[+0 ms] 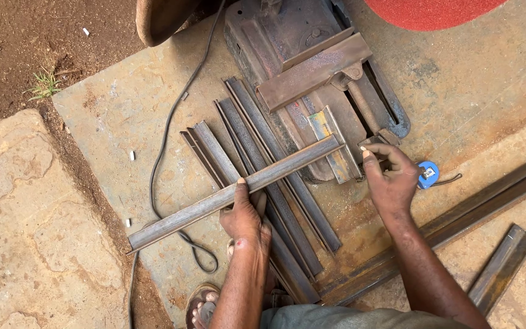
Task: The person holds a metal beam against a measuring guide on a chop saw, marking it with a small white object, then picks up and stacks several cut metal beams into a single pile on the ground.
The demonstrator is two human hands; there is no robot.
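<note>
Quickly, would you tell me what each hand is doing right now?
Left hand: closed on the steel angle bar.
Right hand: fingers curled at the vise handle; grip cannot be told.

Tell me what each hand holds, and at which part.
The left hand grips the angle iron bar near its middle. The right hand rests on the vise handle; whether it grips cannot be told.

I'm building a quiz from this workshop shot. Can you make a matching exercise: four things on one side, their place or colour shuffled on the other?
Things:
1. Angle iron bar
2. Tape measure
3. Cable
4. Cutting disc

Descriptions:
A. red, at the top edge
B. blue, beside the right hand
C. under the left hand, laid across other bars
D. dark, trailing over the slab

Pairs: 1-C, 2-B, 3-D, 4-A
</note>
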